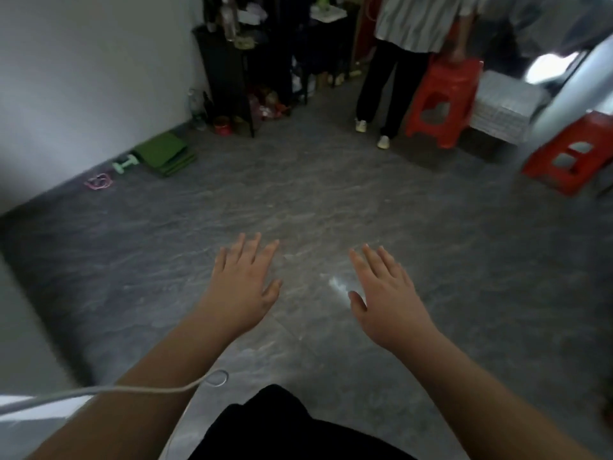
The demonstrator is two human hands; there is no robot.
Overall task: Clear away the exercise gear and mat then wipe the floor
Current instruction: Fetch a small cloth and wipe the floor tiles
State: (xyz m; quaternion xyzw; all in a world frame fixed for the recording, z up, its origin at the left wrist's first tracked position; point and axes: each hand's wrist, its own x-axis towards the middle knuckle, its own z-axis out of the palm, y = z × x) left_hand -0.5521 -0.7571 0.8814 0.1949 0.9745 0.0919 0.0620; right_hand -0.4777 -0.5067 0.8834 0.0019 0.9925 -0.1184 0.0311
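A folded green mat lies on the grey floor by the left wall. Beside it sit a pale green dumbbell and a coiled pink rope. My left hand and my right hand are stretched out in front of me, palms down, fingers straight and spread. Both hold nothing and hang above the bare floor, well away from the gear.
A black shelf with bottles and clutter stands at the back. A person stands beside a red stool; another red stool is at the right. A white cable crosses my left forearm.
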